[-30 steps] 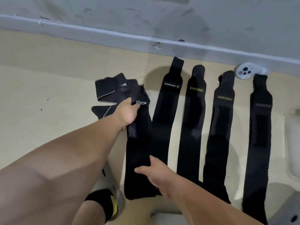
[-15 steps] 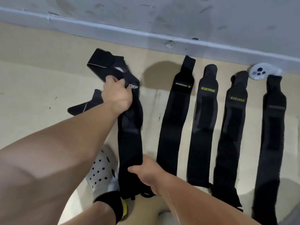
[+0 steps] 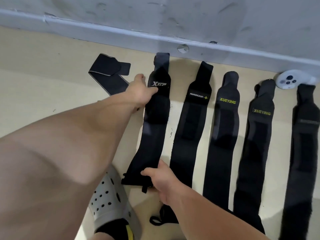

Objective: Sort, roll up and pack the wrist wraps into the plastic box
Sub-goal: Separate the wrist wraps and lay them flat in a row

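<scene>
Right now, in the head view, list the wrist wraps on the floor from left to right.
Folded grey-edged wrap → XTEP wrap → MANUEKLEAR wrap → first XUEYING wrap → second XUEYING wrap → wrap with an unreadable label.

Beige floor (image 3: 52, 87) as I view it, bounded at the far side by a grey baseboard (image 3: 121, 33). Five black wrist wraps lie side by side, lengthwise toward the baseboard. From left they are the Xtep wrap (image 3: 152, 135), the Manueklear wrap (image 3: 190, 132), the first Xueying wrap (image 3: 223, 135), the second Xueying wrap (image 3: 256, 144) and a fifth wrap (image 3: 301, 161) whose label I cannot read. Left of the row lies a folded wrap (image 3: 107, 70). At far right is a white controller (image 3: 288, 81), and nearest me a grey clog (image 3: 110, 201).
</scene>
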